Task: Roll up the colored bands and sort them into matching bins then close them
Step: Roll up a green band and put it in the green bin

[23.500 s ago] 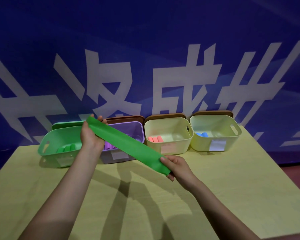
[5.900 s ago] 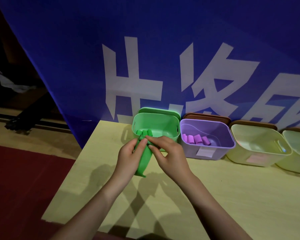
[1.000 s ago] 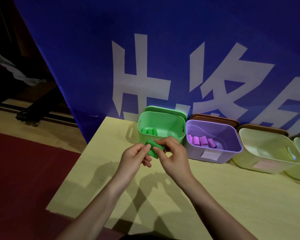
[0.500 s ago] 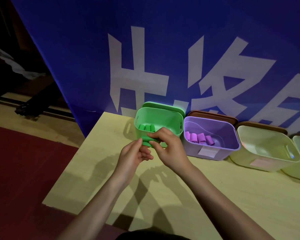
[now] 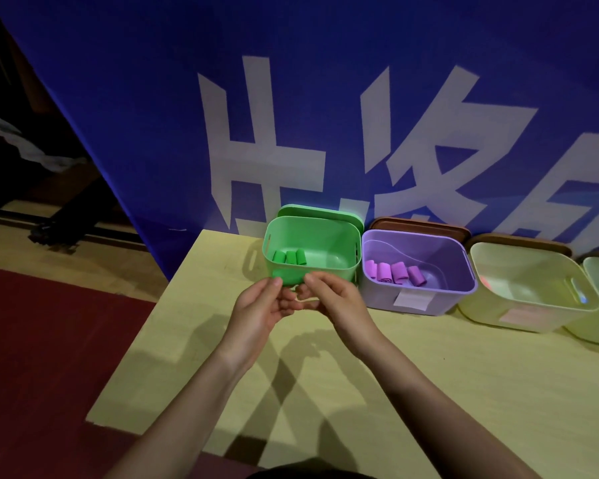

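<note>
Green is barely visible between the two hands at this moment: the band roll (image 5: 293,288), plainly seen between the fingertips a second ago, now shows only as a small sliver in the gap below the thumbs. Left hand (image 5: 260,307) and right hand (image 5: 331,299) meet over the table (image 5: 360,392) near its left edge, directly in front of the green bin (image 5: 310,252). Both have fingers curled inward around the roll; grip is judged closed on it, though most of the roll is hidden.

Significance: rolling appears complete, and the roll is held level with the near wall of the green bin. Next step is judged to be lifting it over that wall and letting it go inside.

Obstruction: the near wall of the green bin stands between the hands and the bin floor. Three green rolls (image 5: 289,257) lie at the left of the floor; the right part is bare.

Adjacent items: the purple bin (image 5: 419,299), touching the green bin on its right, holds four purple rolls (image 5: 395,271). A pale bin (image 5: 529,292) follows, and another at the frame edge. Behind the row, the green lid (image 5: 320,212) and a brown lid (image 5: 419,224) lean against the blue banner (image 5: 153,98). All bins remain uncovered.
</note>
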`<move>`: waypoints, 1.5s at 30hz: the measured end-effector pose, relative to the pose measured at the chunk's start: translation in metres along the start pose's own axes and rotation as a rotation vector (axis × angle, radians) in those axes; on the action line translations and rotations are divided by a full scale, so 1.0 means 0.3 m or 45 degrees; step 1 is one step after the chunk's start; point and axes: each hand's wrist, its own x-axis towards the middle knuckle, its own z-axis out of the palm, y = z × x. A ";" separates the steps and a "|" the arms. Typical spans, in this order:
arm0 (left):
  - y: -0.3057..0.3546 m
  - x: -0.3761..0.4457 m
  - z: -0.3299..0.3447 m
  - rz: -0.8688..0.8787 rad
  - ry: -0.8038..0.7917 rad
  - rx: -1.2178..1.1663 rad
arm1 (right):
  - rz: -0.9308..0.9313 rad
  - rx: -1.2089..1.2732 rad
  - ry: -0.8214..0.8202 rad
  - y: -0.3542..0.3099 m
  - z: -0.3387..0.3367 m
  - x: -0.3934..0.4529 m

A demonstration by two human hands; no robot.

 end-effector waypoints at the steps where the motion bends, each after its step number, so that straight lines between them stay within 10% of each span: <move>1: 0.004 0.004 -0.002 0.018 -0.014 0.043 | 0.030 0.020 0.008 0.002 0.006 -0.002; 16: -0.075 0.068 0.091 0.023 0.065 0.116 | -0.142 -0.159 0.300 0.039 -0.015 0.008; 30: -0.014 0.352 0.046 -0.096 -0.471 0.526 | 0.042 -0.330 0.237 -0.018 -0.223 0.173; 45: -0.167 0.780 0.044 -0.184 -0.072 0.464 | 0.337 -0.408 0.303 0.109 -0.292 0.578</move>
